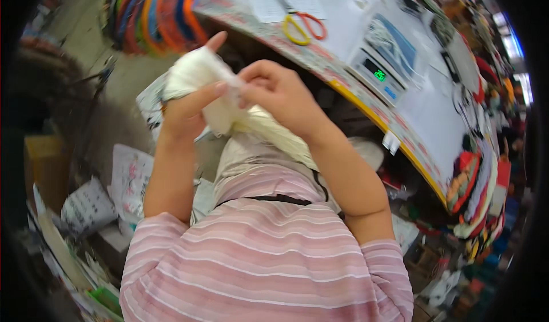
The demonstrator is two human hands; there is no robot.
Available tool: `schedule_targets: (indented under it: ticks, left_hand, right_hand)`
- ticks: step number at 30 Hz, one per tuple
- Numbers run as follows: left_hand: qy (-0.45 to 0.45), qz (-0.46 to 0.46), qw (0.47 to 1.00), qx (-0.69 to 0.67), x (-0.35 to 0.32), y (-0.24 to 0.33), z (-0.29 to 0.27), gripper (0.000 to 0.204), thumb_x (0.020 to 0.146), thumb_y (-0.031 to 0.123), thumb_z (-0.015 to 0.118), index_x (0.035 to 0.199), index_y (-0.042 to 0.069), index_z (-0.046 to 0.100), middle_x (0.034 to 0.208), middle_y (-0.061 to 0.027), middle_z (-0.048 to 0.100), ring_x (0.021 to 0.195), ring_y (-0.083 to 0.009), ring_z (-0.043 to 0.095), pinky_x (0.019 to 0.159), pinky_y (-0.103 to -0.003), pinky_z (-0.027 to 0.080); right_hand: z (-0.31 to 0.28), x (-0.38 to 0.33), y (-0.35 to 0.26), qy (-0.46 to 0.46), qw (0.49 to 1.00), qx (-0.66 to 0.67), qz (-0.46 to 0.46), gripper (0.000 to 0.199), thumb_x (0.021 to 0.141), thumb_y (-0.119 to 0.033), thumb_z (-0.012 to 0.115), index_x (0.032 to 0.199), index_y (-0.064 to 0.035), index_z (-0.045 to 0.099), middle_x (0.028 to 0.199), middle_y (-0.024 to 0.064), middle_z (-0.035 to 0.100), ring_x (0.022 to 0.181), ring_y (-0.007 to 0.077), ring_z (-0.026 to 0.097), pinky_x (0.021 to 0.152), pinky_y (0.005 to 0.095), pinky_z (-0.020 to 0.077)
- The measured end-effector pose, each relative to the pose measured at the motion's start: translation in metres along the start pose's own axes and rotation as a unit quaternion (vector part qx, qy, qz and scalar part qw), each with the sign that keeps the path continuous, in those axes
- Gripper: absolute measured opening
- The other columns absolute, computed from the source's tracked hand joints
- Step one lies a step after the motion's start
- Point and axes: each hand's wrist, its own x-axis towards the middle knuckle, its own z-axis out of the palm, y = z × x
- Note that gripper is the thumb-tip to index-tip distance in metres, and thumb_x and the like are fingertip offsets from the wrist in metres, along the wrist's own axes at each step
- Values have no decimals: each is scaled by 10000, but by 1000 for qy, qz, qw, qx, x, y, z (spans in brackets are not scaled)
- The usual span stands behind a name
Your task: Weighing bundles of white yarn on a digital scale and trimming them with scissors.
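My left hand [186,107] is closed round a soft white bundle [197,73] that looks like yarn or thin cloth. Its thumb lies across the near side, one fingertip shows above the top, and the other fingers are hidden. With bent fingers my right hand [283,96] pinches the bundle's right edge; the fingertips are slightly blurred. A cream-coloured length of similar material [274,136] hangs below the hands and lies across my lap.
A table [432,130] with a patterned edge stands at the right. Yellow-and-red-handled scissors [303,27], a digital scale [377,73] and a blue-and-white package [392,42] lie on it. Multicoloured yarn hanks [157,13] hang at the far left. White sacks [88,207] lie on the floor.
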Motion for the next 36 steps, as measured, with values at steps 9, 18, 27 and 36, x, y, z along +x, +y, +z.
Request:
schedule_targets:
  ticks: [9,18,27,36]
  left_hand:
    - [-26,-18,999,-3,3,1,14,674,731,39,619,1343,-49,351,1009,-88,589,857,-146,591,783,-278,459]
    - [-37,-30,998,-38,9,-1,26,571,774,84,645,1296,-16,438,1025,-68,600,943,-145,568,836,-277,442]
    - [-10,-14,1000,-13,9,-1,12,617,783,85,672,1327,-22,402,935,-54,619,823,-106,580,747,-256,466]
    - [-94,-76,993,8,11,-6,-16,362,768,147,646,1046,-62,547,613,-13,512,498,-86,484,707,-290,479]
  right_hand:
    - [-7,-8,-3,-2,999,-45,-28,91,812,-81,639,845,1,620,752,8,620,687,51,563,622,199,444]
    - [-20,-15,-17,16,999,-41,-1,230,820,-132,622,1007,-16,552,742,-3,582,692,63,527,650,216,414]
    - [-9,-5,-7,60,985,-151,-56,158,818,-169,653,788,-18,619,721,-20,557,666,52,473,606,224,373]
    - [-19,-5,-43,-93,991,-13,98,169,842,-204,624,905,-48,612,693,-36,537,591,34,452,539,178,358]
